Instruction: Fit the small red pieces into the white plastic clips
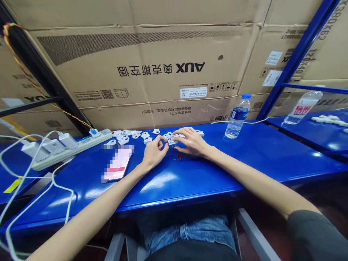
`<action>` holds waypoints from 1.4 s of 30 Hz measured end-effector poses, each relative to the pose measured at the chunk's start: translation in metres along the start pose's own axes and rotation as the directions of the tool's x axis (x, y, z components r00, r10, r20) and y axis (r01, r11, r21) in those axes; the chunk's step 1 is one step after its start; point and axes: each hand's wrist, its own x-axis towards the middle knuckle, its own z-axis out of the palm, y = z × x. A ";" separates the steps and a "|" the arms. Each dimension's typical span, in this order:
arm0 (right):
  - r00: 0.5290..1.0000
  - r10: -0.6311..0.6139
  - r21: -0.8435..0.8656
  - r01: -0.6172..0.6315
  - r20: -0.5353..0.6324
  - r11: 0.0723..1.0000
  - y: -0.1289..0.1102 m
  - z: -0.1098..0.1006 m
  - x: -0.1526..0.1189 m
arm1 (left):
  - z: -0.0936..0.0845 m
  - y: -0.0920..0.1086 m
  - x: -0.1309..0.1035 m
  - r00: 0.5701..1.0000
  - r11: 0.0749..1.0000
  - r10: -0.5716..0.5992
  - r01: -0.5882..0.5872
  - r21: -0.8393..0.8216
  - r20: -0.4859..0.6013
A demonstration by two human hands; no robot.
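My left hand [154, 154] is over the blue table, thumb and forefinger bent together; anything between them is too small to make out. Facing it, my right hand [192, 142] has its fingers curved around a small white plastic piece [172, 141] with thin metal pins, and its fingertips appear to grip it. Other white pieces lie behind and under the right fingers, partly hidden. A tiny coil of red wire [179, 157] rests on the table just in front of the hands. Several loose white ring-shaped plastic parts [123, 139] are spread to the left of my left hand.
A phone [119, 165] lies left of my hands. Beyond it runs a white power strip [78, 148] with chargers and loose cables [56, 181]. A water bottle [237, 117] stands at the right; another bottle [303, 107] is farther right. Large cardboard boxes [160, 47] wall the back.
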 end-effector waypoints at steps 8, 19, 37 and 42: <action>0.999 0.030 0.036 -0.030 0.018 0.999 -0.003 -0.002 0.000 | -0.001 0.003 0.000 1.000 0.999 0.007 -0.007 -0.050 0.003; 0.999 0.021 0.020 -0.022 0.028 1.000 -0.006 -0.002 0.000 | 0.001 0.001 0.001 0.999 0.984 -0.048 0.050 -0.174 0.012; 0.980 0.158 0.030 -0.163 0.122 0.986 0.013 0.001 -0.009 | -0.002 0.006 -0.006 0.934 0.995 0.096 -0.098 -0.011 0.343; 0.978 0.162 0.049 -0.170 0.130 0.984 0.013 0.001 -0.009 | -0.008 0.008 -0.007 0.883 0.981 0.166 -0.194 0.018 0.439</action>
